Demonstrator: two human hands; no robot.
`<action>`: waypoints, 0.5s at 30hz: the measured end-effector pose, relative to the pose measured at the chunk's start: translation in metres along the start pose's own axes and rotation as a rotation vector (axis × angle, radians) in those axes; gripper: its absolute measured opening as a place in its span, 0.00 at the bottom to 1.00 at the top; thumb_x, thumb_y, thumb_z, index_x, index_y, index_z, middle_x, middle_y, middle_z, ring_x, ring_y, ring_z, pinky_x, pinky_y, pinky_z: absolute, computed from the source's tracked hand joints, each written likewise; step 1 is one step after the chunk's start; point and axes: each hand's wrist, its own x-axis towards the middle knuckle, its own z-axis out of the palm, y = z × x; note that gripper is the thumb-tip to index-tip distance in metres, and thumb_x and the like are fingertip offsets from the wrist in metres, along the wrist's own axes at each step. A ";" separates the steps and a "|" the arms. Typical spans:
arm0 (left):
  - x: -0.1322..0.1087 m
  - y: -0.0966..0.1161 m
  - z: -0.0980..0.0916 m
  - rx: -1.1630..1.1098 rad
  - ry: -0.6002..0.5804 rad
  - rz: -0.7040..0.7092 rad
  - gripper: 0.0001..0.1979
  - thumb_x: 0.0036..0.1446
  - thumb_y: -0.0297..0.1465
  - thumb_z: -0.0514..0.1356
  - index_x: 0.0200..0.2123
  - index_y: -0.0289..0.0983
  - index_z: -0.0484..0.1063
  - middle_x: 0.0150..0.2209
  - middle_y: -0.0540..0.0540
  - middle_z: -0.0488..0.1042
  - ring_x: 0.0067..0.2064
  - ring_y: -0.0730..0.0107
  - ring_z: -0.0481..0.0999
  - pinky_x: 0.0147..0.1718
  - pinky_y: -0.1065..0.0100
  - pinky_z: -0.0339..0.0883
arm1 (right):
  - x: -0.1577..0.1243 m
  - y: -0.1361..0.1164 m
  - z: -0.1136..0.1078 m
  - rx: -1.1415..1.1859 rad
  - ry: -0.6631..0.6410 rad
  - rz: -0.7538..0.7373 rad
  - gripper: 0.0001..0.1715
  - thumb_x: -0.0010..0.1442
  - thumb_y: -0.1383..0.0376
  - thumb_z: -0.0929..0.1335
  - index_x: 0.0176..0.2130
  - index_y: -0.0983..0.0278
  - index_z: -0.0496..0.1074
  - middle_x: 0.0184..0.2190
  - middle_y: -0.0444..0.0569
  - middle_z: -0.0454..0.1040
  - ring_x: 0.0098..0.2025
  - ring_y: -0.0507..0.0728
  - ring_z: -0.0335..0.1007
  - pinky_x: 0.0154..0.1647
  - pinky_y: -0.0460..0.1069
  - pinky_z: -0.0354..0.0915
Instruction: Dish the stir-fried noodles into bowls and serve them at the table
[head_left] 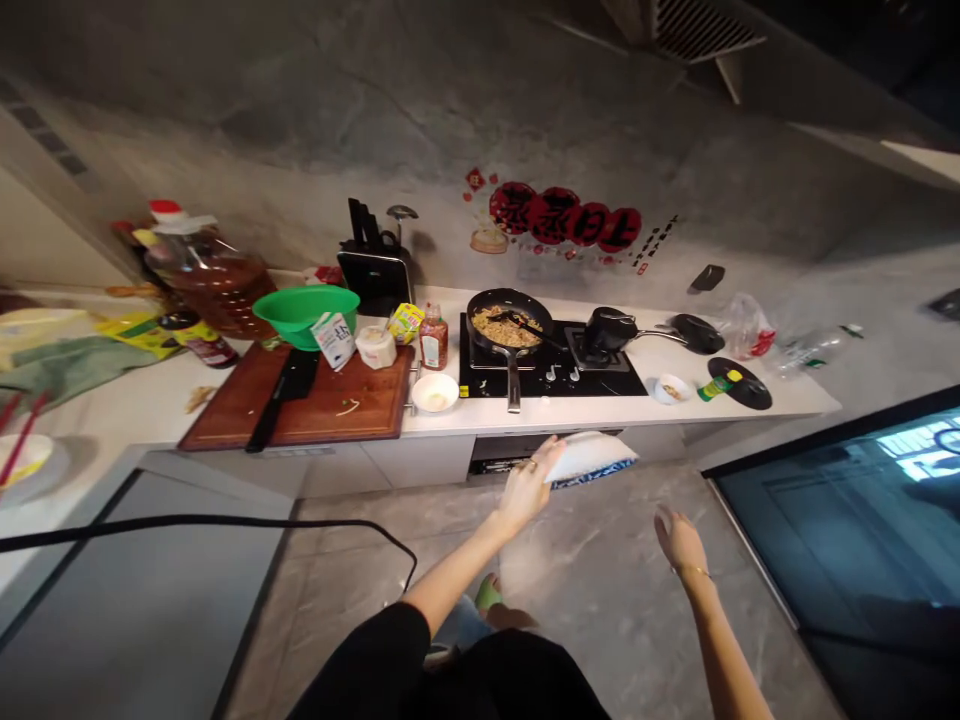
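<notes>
My left hand [527,484] grips the rim of a white plate with a blue edge [592,457], held low in front of the counter, below the stove. My right hand [679,538] hangs free to the right of the plate, fingers loosely apart and holding nothing. On the black stove [551,380] above sits a frying pan [508,326] full of fried rice with a dark spatula resting in it. A second, smaller black pan [611,327] stands on the right burner.
A wooden cutting board [322,410] carries a black cleaver [283,398]. Behind it are a green bowl [305,312], a large oil bottle [214,275], a sauce bottle [433,338] and small white bowls [435,392]. A black cable [225,522] crosses the left foreground. A dark glass panel [847,510] stands at the right.
</notes>
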 end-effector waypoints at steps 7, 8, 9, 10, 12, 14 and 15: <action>0.029 -0.024 -0.063 -0.555 0.624 -0.799 0.33 0.50 0.26 0.57 0.62 0.40 0.61 0.54 0.43 0.73 0.57 0.57 0.71 0.59 0.57 0.63 | 0.189 -0.180 0.029 0.513 -0.128 -0.175 0.23 0.42 0.68 0.73 0.42 0.61 0.75 0.29 0.45 0.77 0.36 0.58 0.77 0.53 0.60 0.67; 0.031 -0.033 -0.071 -0.609 0.687 -0.865 0.33 0.48 0.27 0.58 0.60 0.40 0.63 0.53 0.43 0.73 0.56 0.56 0.72 0.58 0.57 0.64 | 0.209 -0.202 0.041 0.525 -0.123 -0.222 0.29 0.43 0.67 0.73 0.47 0.62 0.73 0.32 0.47 0.78 0.36 0.57 0.76 0.52 0.60 0.68; 0.034 -0.044 -0.077 -0.656 0.740 -0.927 0.33 0.47 0.27 0.58 0.59 0.41 0.64 0.52 0.44 0.74 0.55 0.55 0.73 0.57 0.56 0.66 | 0.228 -0.222 0.052 0.534 -0.114 -0.279 0.34 0.44 0.66 0.73 0.52 0.63 0.70 0.35 0.48 0.78 0.37 0.57 0.76 0.52 0.59 0.68; 0.038 -0.054 -0.082 -0.695 0.787 -0.981 0.32 0.45 0.27 0.59 0.58 0.41 0.65 0.51 0.44 0.75 0.54 0.55 0.73 0.55 0.55 0.67 | 0.247 -0.239 0.062 0.545 -0.105 -0.339 0.38 0.45 0.65 0.73 0.56 0.64 0.66 0.39 0.50 0.78 0.39 0.57 0.76 0.52 0.59 0.69; 0.046 -0.072 -0.089 -0.751 0.858 -1.059 0.32 0.44 0.28 0.59 0.56 0.42 0.66 0.49 0.45 0.76 0.52 0.55 0.75 0.51 0.55 0.70 | 0.279 -0.265 0.076 0.560 -0.116 -0.460 0.42 0.47 0.64 0.73 0.60 0.64 0.62 0.42 0.51 0.77 0.42 0.58 0.75 0.52 0.57 0.69; 0.054 -0.086 -0.092 -0.791 0.905 -1.097 0.31 0.42 0.28 0.60 0.54 0.42 0.67 0.48 0.46 0.77 0.51 0.55 0.75 0.49 0.56 0.72 | 0.305 -0.282 0.084 0.544 -0.141 -0.591 0.39 0.50 0.62 0.72 0.60 0.63 0.63 0.44 0.51 0.76 0.44 0.57 0.74 0.53 0.56 0.68; 0.058 -0.092 -0.094 -0.806 0.925 -1.111 0.30 0.42 0.28 0.60 0.53 0.42 0.68 0.47 0.46 0.77 0.50 0.55 0.76 0.48 0.56 0.72 | 0.315 -0.289 0.086 0.515 -0.145 -0.655 0.36 0.52 0.61 0.71 0.59 0.63 0.65 0.44 0.51 0.76 0.43 0.57 0.74 0.53 0.55 0.68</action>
